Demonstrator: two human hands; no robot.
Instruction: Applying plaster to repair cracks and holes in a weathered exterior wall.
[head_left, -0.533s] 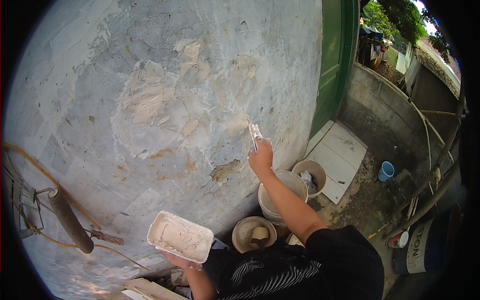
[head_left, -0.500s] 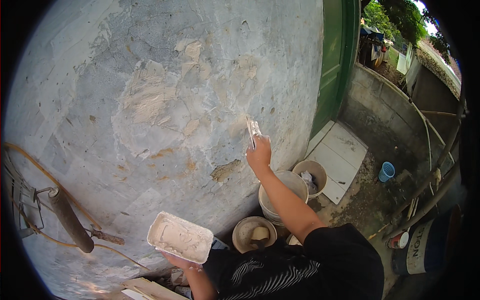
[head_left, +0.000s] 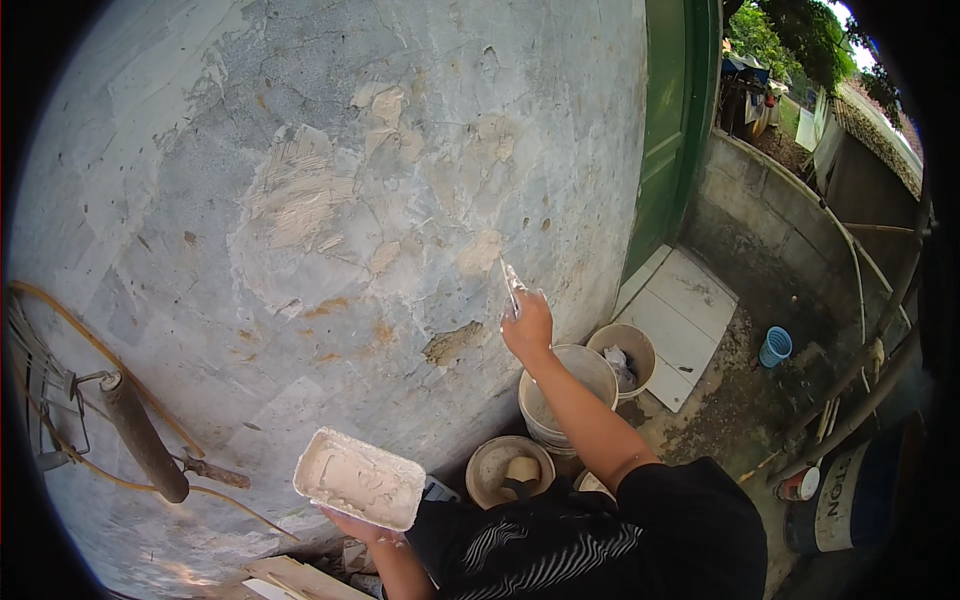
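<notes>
My right hand [head_left: 528, 322], smeared with white, grips a putty knife [head_left: 511, 278] with its blade at the grey wall [head_left: 330, 380]. The blade's tip is at the lower right edge of a beige filler patch [head_left: 480, 252]. Larger dried-looking and scored patches lie farther left on the wall. From below, my left hand [head_left: 362, 524] supports a rectangular white tub [head_left: 303, 468] of beige putty [head_left: 360, 482]; most of its fingers are hidden under the tub. A broken, brownish hole [head_left: 453, 344] in the plaster shows left of my right wrist.
Several buckets [head_left: 578, 385] stand along the wall's foot, below my right arm. A paint roller [head_left: 140, 440] and an orange hose [head_left: 95, 365] are at the left. A green door [head_left: 665, 130] is beyond; a blue basket [head_left: 774, 347] and a drum [head_left: 850, 500] stand at the right.
My right hand has moved slightly down and right with the putty knife, uncovering more of the beige patch. The left hand and tub stay nearly in place.
</notes>
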